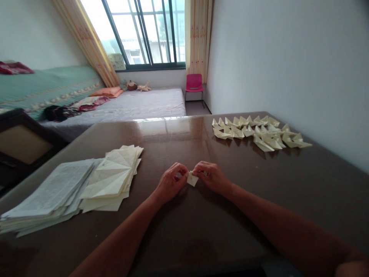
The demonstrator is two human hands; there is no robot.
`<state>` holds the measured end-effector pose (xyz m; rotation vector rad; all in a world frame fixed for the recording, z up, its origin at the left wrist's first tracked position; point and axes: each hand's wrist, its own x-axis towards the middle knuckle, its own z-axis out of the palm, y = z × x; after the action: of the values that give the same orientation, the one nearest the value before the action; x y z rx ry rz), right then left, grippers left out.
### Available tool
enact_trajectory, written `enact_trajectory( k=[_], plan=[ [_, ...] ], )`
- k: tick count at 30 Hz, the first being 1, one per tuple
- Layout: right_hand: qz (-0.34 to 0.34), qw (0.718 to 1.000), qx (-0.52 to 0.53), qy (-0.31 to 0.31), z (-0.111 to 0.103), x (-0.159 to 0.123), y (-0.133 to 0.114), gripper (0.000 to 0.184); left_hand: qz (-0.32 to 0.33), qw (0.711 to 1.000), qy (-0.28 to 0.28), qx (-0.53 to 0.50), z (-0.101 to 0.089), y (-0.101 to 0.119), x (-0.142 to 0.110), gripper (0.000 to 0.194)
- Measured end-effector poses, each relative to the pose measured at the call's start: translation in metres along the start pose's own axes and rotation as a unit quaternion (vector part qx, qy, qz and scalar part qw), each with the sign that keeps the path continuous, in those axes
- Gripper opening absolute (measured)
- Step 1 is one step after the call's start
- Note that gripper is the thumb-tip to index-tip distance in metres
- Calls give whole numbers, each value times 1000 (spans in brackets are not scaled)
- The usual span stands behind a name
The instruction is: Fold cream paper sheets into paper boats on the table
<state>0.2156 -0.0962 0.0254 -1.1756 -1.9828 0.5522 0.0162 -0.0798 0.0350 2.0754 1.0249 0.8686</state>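
Left hand [173, 180] and right hand [211, 176] are pinched on a small folded paper [192, 179] over a glossy brown table [173, 142], beyond which are a pale-sheeted bed [155, 100], a dark-framed window [144, 34] and a pink chair [194, 82]. That paper sits between the two, a cream diamond. Left to right, the table carries thin printed sheets [54, 188], creased cream squares [111, 173] overlapping them, and sharp-pointed folded shapes [266, 140] in rows.

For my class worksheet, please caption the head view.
Left hand and right hand pinch a small folded paper at a brown table.
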Motion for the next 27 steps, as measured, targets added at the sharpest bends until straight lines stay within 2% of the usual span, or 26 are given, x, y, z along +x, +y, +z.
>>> enact_trajectory(
  k=[5,13,20,27],
  plan=[
    [2,1000,17,15,-1,1,-1,21,-17,1000,7,-23,-2,-1,1,19],
    [42,990,104,86,1,5,6,20,-63,992,72,-83,-3,-16,5,19],
    [102,965,208,121,3,7,9,21,-74,979,130,-137,-1,-19,7,19],
    [134,936,286,154,4,9,10,21,-65,971,174,-153,0,-22,6,20]
  ],
)
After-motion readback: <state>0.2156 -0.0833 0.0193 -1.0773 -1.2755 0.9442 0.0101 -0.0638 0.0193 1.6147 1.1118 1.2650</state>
